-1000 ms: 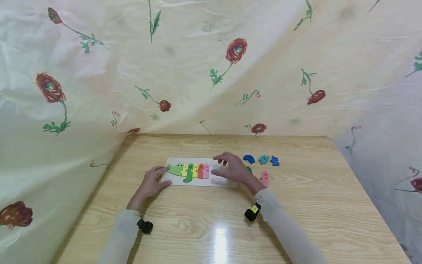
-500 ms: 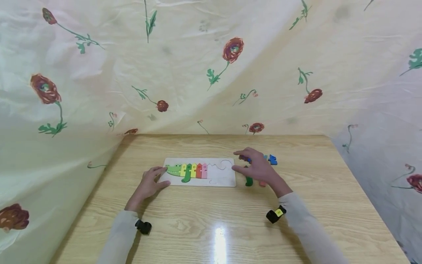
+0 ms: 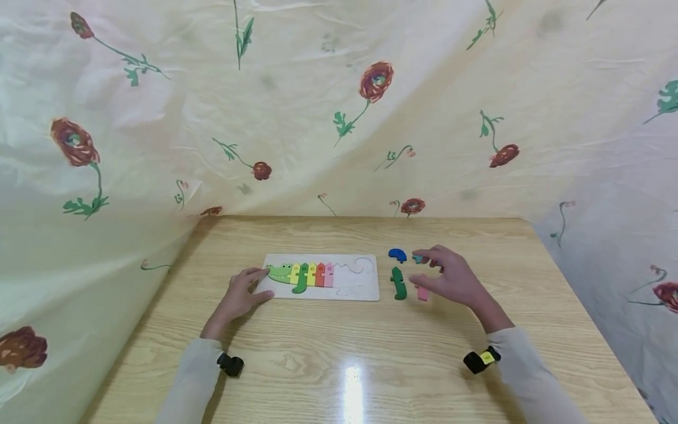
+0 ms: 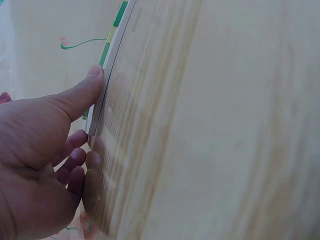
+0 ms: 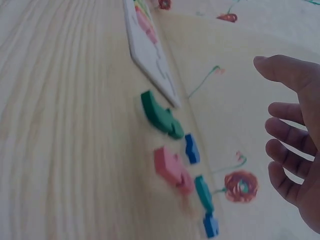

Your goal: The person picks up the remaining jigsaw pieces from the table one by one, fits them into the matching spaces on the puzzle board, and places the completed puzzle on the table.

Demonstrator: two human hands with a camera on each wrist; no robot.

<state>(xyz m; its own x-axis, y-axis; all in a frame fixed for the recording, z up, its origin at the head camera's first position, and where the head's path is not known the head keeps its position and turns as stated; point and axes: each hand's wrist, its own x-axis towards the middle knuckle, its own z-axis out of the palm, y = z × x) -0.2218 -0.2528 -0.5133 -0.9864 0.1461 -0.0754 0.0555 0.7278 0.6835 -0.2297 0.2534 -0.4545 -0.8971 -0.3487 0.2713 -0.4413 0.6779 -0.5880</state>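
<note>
A white crocodile puzzle board (image 3: 366, 290) lies on the table, with coloured pieces fitted from the green head (image 3: 279, 272) to a pink strip in the middle. My left hand (image 3: 241, 297) rests at the board's left end; its thumb touches the edge in the left wrist view. To the board's right, my right hand (image 3: 450, 277) hovers with thumb and fingers apart, holding nothing. Below it are a loose pink piece (image 3: 422, 294) and a teal piece (image 3: 416, 258), both partly covered in the head view. A dark green leg piece (image 3: 399, 284) lies nearer the board.
A dark blue curved piece (image 3: 397, 255) lies behind the green one. Another blue piece (image 5: 211, 226) shows in the right wrist view, hidden in the head view. Wood-grain table (image 3: 296, 359) runs up to a flower-patterned cloth (image 3: 296, 118) behind and at both sides.
My right hand has moved right, from over the board's right half to above the loose pieces, exposing the board's outlined tail. My left hand has stayed at the board's left end.
</note>
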